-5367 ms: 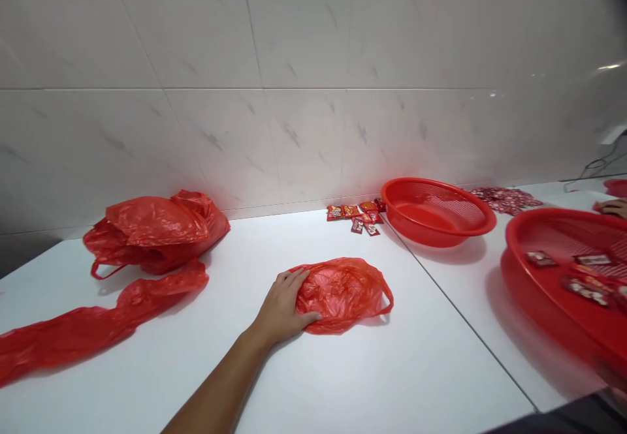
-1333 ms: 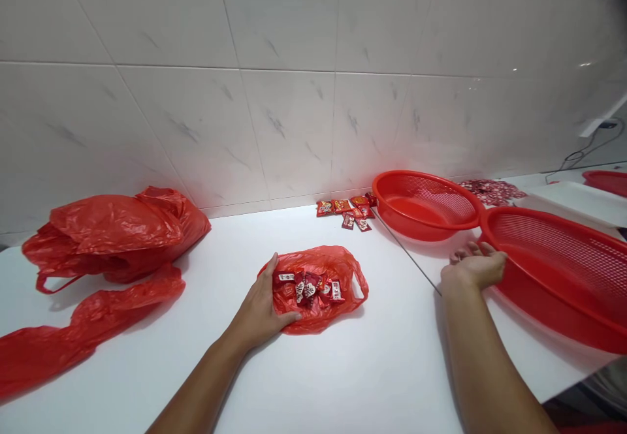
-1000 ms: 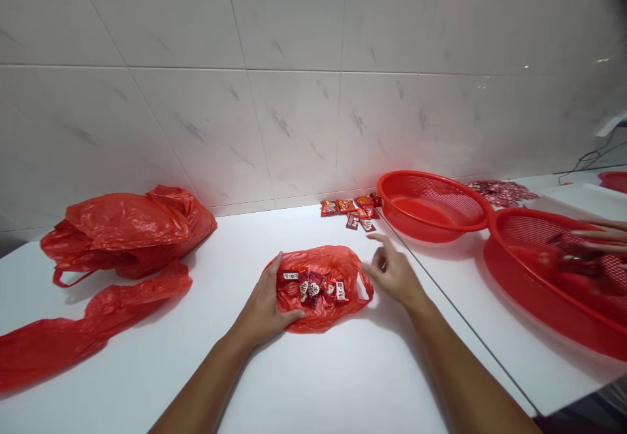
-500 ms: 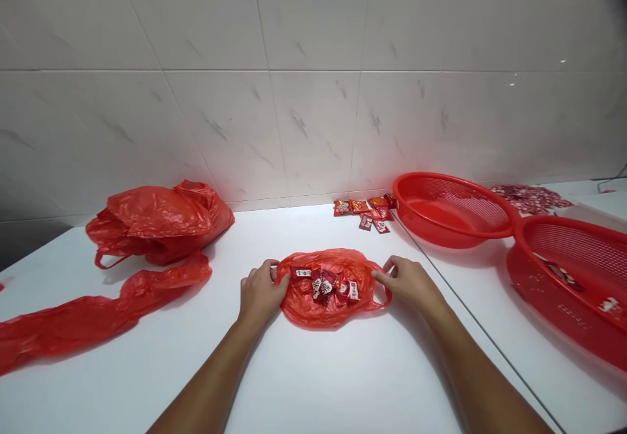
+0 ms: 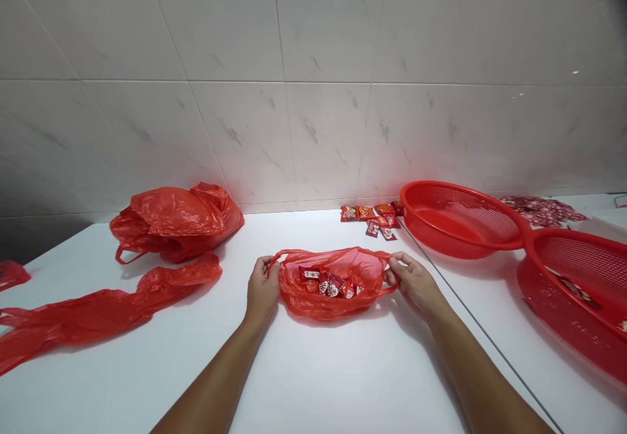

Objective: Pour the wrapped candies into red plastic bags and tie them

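Between my hands is a thin red plastic bag (image 5: 318,308), its mouth spread open toward me. Several small red and white snack packets (image 5: 333,284) lie inside it. My left hand (image 5: 263,287) is closed on the bag's left handle, thumb against the fingers. On the other side, my right hand (image 5: 414,282) pinches the right handle. The bag's near wall rises in front of the packets and partly hides the lower ones. Its base appears to rest on the white table (image 5: 313,382).
A bunched pile of red bags (image 5: 176,222) sits at the back left, with a flattened red bag (image 5: 108,313) before it. Loose packets (image 5: 369,215) lie by the wall. Two red baskets (image 5: 460,218) (image 5: 578,284) stand right, near a heap of small packets (image 5: 543,211).
Packets have appeared in the bag since the earliest frame. My right hand has come from the near basket to the bag's right handle; my left has shifted to the left handle. The handles are now raised.
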Motion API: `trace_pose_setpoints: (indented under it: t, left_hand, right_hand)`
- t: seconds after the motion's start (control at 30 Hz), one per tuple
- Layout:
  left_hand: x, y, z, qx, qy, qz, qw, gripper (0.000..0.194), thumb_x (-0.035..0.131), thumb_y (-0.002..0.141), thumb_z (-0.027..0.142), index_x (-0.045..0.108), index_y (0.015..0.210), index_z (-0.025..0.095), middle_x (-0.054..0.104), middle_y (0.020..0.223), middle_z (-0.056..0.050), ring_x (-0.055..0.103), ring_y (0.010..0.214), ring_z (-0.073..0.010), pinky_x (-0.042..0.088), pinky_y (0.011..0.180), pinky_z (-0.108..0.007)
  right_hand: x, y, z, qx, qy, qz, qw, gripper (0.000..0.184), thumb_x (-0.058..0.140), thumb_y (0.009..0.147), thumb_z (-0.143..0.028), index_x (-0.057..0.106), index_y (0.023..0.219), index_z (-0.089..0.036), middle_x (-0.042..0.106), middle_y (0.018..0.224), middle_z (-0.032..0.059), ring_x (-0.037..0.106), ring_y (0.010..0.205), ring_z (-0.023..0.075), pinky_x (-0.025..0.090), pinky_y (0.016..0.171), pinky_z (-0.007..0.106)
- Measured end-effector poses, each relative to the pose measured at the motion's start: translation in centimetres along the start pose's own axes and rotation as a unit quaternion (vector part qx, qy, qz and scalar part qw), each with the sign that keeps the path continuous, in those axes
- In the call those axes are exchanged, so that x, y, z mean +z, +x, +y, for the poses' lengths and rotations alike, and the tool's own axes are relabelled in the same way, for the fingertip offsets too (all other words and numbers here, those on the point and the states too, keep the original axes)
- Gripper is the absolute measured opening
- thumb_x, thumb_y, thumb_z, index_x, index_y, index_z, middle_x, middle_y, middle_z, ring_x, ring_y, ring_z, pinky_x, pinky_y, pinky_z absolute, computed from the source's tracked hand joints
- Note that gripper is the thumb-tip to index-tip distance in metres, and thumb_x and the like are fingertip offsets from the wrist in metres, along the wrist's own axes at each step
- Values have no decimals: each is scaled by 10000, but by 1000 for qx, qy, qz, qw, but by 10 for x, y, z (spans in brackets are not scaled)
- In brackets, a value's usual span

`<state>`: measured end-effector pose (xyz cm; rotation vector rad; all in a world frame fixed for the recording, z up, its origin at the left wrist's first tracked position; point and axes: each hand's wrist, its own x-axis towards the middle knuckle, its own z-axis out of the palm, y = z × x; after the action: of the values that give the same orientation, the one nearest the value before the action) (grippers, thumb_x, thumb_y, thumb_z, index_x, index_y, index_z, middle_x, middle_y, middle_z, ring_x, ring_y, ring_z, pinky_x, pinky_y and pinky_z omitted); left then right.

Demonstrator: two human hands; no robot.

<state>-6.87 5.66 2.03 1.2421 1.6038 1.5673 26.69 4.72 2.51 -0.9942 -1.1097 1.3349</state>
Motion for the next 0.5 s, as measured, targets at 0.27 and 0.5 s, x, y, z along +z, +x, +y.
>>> trace_pose_setpoints:
  t: [0.27,0.5]
  left_hand:
    - [-2,5,-9,40,36,10,999,343,611,923,477,628,719,202,596,901,-38,583,852,-204,484,811,-324]
    - [0,10,-18,49,6,10,999,510,607,927,620,643,648,194,638,1067,-86,638,1005,-240,522,931,-340]
  right_hand:
    - [12,-5,-39,62,-366,-79,925,383,755,823,-529,646,683,-189,613,663,-1,539,618,168,353,584,283]
    - [49,7,-122,-178,-533,-67,824,283,842,751,-473,719,616,-257,746,1038,86,644,1060,330,491,846,405]
